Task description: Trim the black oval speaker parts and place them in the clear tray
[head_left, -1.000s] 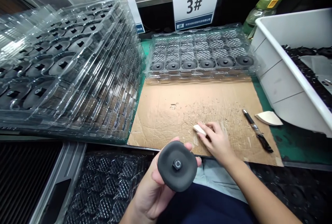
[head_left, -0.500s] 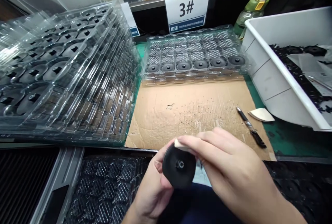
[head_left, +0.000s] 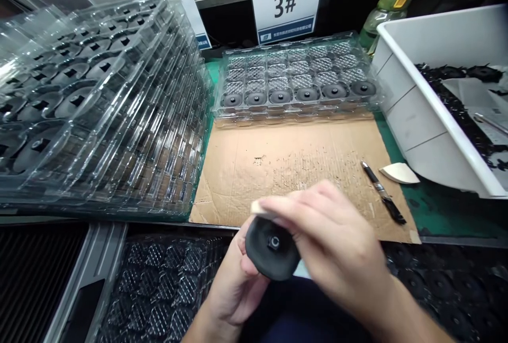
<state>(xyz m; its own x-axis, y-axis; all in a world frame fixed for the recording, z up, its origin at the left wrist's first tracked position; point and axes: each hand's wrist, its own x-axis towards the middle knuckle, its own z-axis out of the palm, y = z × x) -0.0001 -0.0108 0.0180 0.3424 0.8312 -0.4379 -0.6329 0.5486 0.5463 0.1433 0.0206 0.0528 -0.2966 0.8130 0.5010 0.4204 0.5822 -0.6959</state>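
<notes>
Many clear trays sit in a stack (head_left: 99,110) at far left, black parts in the pockets, leaning toward the bench edge. Below it a dark tray (head_left: 166,290) lies low by the lap, pockets look bare (hard to tell in the shadow).

Left hand (head_left: 234,292) is curled shut round a black disc (head_left: 270,253), gripping rim and back from underneath. The disc is tilted so its hub faces up at the person, probably so the face can be seen and reached. It hangs over the lap, just off the near edge of the cardboard (head_left: 278,152), not resting on anything.

Right hand (head_left: 337,255) comes over from the right, fingers pinched closed on a small pale block (head_left: 257,207). The block touches the disc's upper rim. The palm hides the disc's right side.

Cardboard is scored and mostly bare, the main open room, and likely a cutting pad. Behind it is a back tray (head_left: 296,49), with one row of discs in front and a "3#" sign (head_left: 288,7) above.

A knife (head_left: 383,192) and a pale wedge (head_left: 399,173) lie near the cardboard's right edge, well apart from the hands. A white bin (head_left: 428,115) with black scrap closes off the right side. A green bottle (head_left: 391,7) stands behind it.
</notes>
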